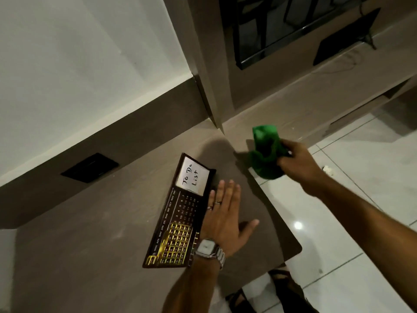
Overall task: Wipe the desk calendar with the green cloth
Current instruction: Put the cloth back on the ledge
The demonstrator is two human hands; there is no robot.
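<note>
A dark brown desk calendar (180, 213) with gold month and date markings and a white "To Do List" panel lies on the brown desk (90, 245). My left hand (225, 213), with a silver watch and rings, is spread flat just to the calendar's right, its little-finger side against the calendar's edge. My right hand (297, 163) holds a bunched green cloth (265, 152) up over the desk's right edge, apart from the calendar.
A black wall socket (90, 167) sits on the dark strip behind the desk. A wall corner and cabinet with a dark screen (282, 30) rise at the back right. White floor tiles (338, 222) lie past the desk's rounded right edge.
</note>
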